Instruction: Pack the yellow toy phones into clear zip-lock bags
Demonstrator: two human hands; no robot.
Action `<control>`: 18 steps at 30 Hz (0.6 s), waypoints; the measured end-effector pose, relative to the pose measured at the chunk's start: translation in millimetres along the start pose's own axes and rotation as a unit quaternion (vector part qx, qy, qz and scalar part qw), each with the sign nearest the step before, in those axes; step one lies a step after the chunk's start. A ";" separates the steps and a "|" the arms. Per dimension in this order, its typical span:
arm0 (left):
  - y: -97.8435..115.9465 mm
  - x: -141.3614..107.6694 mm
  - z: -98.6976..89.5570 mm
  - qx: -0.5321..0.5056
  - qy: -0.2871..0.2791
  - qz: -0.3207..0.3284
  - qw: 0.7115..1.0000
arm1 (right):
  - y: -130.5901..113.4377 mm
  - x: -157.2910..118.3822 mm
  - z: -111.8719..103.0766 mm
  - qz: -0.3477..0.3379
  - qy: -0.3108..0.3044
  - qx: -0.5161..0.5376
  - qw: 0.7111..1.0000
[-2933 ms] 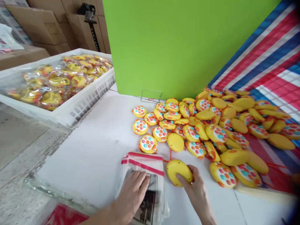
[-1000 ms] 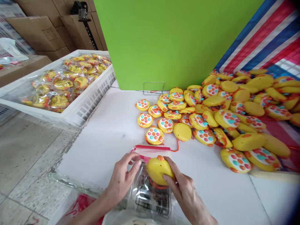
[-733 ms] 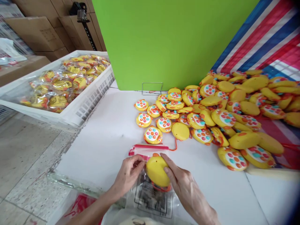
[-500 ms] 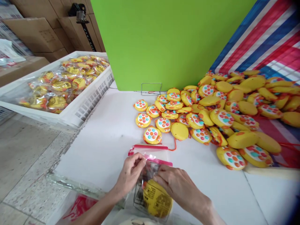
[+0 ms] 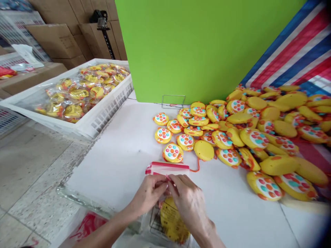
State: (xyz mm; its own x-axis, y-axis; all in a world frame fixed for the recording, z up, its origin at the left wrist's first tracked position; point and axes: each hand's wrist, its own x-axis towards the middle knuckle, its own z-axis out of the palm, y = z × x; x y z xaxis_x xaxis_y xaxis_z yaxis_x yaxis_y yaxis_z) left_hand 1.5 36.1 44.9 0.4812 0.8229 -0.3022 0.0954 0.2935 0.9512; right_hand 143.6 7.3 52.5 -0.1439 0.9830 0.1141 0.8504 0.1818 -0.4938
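Filling the white crate point(image 5: 112, 107): bagged yellow toys point(image 5: 79, 93), heaped together, far left beside the table point(image 5: 113, 165).
Left hand point(image 5: 150, 193): fingers closed, pinching the top of a clear bag point(image 5: 156, 225) near the front of the table.
Clear bag: below both hands, printed in black, with one yellow toy point(image 5: 172, 220) inside.
Red-edged bags point(image 5: 169, 168): flat on the table, just beyond the fingertips.
Right hand point(image 5: 190, 199): fingers closed on the same bag top, meeting the left fingertips.
Green board point(image 5: 193, 51): upright at the far side.
Loose toys point(image 5: 254, 138): piled toward the right, some dotted side up, others yellow back up.
Striped cloth point(image 5: 284, 51): far right, behind the pile.
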 end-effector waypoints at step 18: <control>-18.5 -8.0 -10.9 0.010 0.054 -0.040 0.998 | 155.5 -66.3 -73.9 0.399 0.129 -0.123 0.899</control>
State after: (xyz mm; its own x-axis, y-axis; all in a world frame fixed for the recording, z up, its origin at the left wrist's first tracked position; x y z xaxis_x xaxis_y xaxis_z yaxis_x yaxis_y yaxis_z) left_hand -13.6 29.4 29.0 0.3756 0.8448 -0.3811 0.1470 0.3517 0.9245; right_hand 322.8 -31.5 31.9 0.6578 0.7529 0.0205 0.7213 -0.6218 -0.3050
